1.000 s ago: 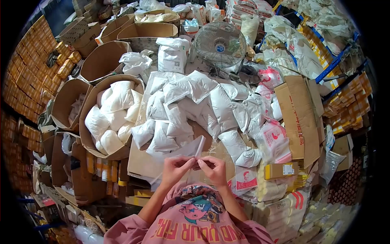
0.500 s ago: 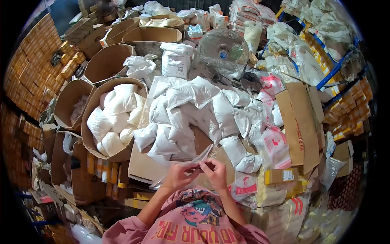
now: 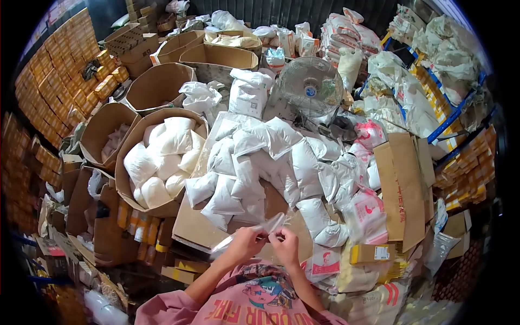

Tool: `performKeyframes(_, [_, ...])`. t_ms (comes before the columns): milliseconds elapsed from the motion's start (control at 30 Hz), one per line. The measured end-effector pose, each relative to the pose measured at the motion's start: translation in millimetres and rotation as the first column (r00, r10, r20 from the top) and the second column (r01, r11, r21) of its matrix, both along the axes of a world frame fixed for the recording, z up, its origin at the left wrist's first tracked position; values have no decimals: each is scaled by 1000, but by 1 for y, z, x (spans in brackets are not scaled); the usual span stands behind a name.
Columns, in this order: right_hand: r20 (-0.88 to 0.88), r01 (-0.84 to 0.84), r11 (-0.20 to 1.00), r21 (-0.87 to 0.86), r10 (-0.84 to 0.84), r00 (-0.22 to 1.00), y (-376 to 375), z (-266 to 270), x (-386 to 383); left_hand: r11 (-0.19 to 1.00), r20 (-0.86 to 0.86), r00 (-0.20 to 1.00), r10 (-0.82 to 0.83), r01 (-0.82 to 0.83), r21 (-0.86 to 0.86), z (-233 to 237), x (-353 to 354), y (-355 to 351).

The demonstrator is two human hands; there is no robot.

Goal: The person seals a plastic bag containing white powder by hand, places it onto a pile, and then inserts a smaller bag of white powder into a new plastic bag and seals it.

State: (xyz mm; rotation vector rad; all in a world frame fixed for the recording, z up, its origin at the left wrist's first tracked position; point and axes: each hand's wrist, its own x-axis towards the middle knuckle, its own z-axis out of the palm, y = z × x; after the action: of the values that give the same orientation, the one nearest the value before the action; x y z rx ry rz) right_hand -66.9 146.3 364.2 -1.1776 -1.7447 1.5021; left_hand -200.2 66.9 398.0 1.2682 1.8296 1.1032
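Observation:
Both hands are closed on a clear plastic bag (image 3: 275,222), thin and flat, just in front of my chest. My left hand (image 3: 247,243) pinches it from the left, and more of the film trails out below that wrist. Close beside it, my right hand (image 3: 285,246) grips the bag's edge between bent fingers. Beyond the fingertips lies a brown cardboard sheet (image 3: 197,225). Filled white bags (image 3: 225,196) are heaped on it, some overlapping.
A large carton (image 3: 123,162) of bulging white bags stands to the left. Behind the heap are an upright white sack (image 3: 249,93) and a metal fan (image 3: 310,86). On the right are a cardboard flap (image 3: 398,189) and a small yellow-brown box (image 3: 372,253).
The view has tilted, so the surroundings sit lower in the picture. My hands remain on the plastic bag; its upright strip now leans lower and looks more spread out.

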Motion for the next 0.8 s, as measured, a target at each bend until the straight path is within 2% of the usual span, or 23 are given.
performKeyframes(33, [11, 4, 1000, 13, -4, 1000, -1, 0, -1, 999, -56, 998, -36, 37, 13, -10, 0, 1])
performKeyframes(133, [22, 15, 1000, 8, -15, 1000, 1, 5, 1, 991, -154, 988, 22, -2, 134, -16, 11, 1])
performKeyframes(167, [4, 38, 999, -6, -38, 999, 0, 11, -1, 994, -160, 987, 19, -2, 111, -9, 14, 2])
performKeyframes(267, [-107, 75, 993, -93, -85, 991, -2, 7, -4, 994, -221, 975, 17, 7, 108, -32, 15, 4])
performKeyframes(300, [-153, 79, 989, -128, -99, 983, -2, 4, -6, 993, -194, 980, 43, -21, 113, -29, 14, 4])
performKeyframes(367, [-98, 51, 995, -82, -59, 994, -3, 11, -8, 989, -140, 985, 97, -79, 125, -17, 11, 3])
performKeyframes(467, [-55, 25, 999, 25, -24, 998, -7, 23, -13, 980, -25, 983, 184, -181, 80, -11, 2, -1])
performKeyframes(500, [-63, 27, 997, 68, -23, 998, -9, 26, -15, 984, 33, 984, 178, -178, 16, 1, -3, -4])
performKeyframes(567, [-70, 29, 995, 91, -23, 997, -12, 35, -20, 971, 345, 917, 198, -231, 58, -7, -10, -8])
performKeyframes(633, [-58, 33, 999, 41, -30, 998, -19, 44, -24, 957, 646, 736, 204, -288, 26, -3, -15, -14])
performKeyframes(733, [-72, -26, 1000, -12, 25, 997, -26, 52, -29, 956, 699, 676, 233, -291, -37, 10, -26, -22])
performKeyframes(800, [-121, -96, 985, -140, 79, 989, -31, 57, -30, 948, 747, 625, 225, -316, -21, 13, -33, -29])
